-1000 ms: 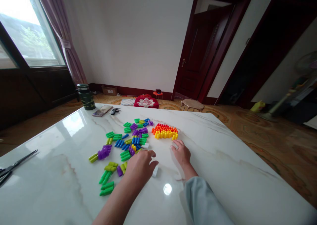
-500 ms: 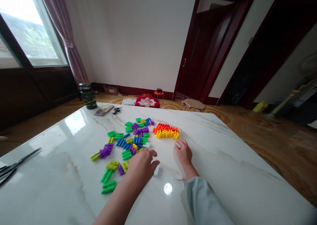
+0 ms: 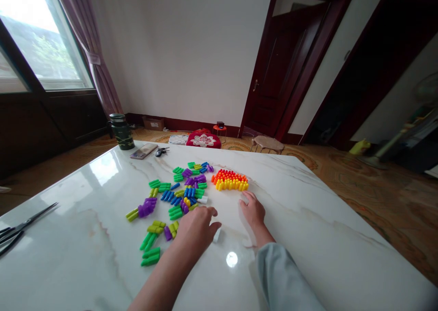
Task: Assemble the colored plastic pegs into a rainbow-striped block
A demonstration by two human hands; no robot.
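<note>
White plastic, one small piece (image 3: 216,234) lies on the marble table (image 3: 308,238) just beside the thumb of my left hand (image 3: 196,229), which is curled palm-down so I cannot tell if it grips anything; my right hand (image 3: 252,210), at its 2 o'clock, rests open and empty. At the right hand's 11 o'clock stands a packed orange-and-yellow peg cluster (image 3: 230,181), and loose green, blue and purple pegs (image 3: 189,193) scatter at the left hand's 11 o'clock. A careless sweep of either hand could, I judge, topple the cluster or skid pieces across the glossy top.

The right hand (image 3: 252,212) has uncurled, lying flat.
</note>
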